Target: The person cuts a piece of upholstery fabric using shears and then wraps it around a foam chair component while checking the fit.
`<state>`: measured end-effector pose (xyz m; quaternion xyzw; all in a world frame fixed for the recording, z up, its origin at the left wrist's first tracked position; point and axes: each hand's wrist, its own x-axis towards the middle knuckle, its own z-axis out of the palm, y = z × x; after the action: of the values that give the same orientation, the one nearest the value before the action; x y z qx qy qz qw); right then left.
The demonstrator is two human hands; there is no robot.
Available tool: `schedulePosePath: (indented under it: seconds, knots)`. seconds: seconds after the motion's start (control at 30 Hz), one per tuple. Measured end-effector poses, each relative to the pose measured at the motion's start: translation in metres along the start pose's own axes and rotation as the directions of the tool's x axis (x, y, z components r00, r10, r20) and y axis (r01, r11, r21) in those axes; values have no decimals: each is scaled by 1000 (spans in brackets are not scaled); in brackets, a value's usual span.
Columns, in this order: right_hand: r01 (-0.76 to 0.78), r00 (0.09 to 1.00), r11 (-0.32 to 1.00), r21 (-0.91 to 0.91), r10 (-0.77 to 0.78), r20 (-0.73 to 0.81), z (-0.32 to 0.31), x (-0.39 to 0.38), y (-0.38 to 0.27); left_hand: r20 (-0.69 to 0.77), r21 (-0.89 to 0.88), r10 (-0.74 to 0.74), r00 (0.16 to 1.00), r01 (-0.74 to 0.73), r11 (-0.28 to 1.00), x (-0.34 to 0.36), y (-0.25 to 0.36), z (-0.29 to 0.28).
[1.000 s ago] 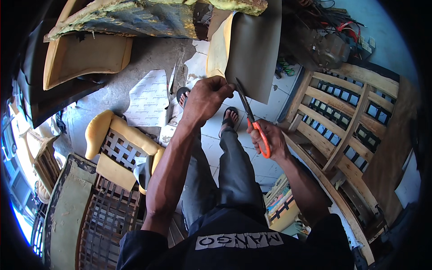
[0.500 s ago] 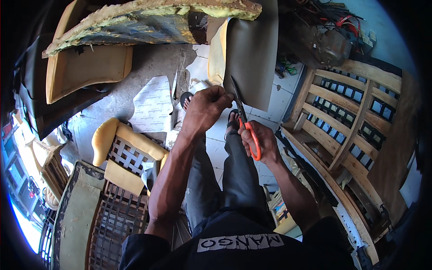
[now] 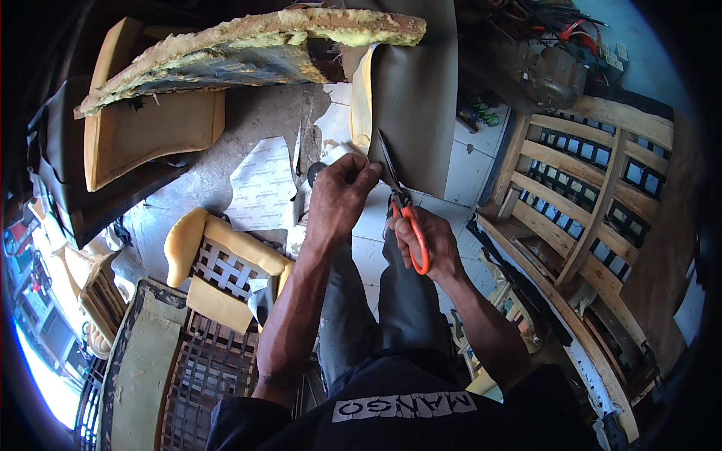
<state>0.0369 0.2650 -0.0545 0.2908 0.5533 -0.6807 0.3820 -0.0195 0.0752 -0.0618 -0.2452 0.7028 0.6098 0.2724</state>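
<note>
Gripping orange-handled scissors, the right hand, right of centre in the head view, points the blades toward the top of the frame; whether they are parted is hard to tell. The dark grey sheet occupies upper centre. The left hand, near centre, pinches its lower left edge between thumb and fingers. A clean cut calls for tautness here, fingertips off the blade line, and the pale flap left of the sheet clear.
</note>
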Motion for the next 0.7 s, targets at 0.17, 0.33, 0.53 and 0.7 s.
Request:
schedulePosePath:
  seconds: [0.17,0.33,0.53,0.7]
  knots:
    - [51,999,983,-176,-51,5,12,7,-13,-1,3,-40,999,40,999,-6,7,-3]
    - [90,996,976,-197,-90,8,22,9,-24,22,25,-41,999,41,999,-4,6,-5]
    - [77,996,992,-102,-80,-28,34,13,-24,45,73,-51,998,48,996,-6,14,-12]
    - [104,993,989,-105,-108,-35,42,17,-34,27,68,-27,999,25,997,-8,10,-15]
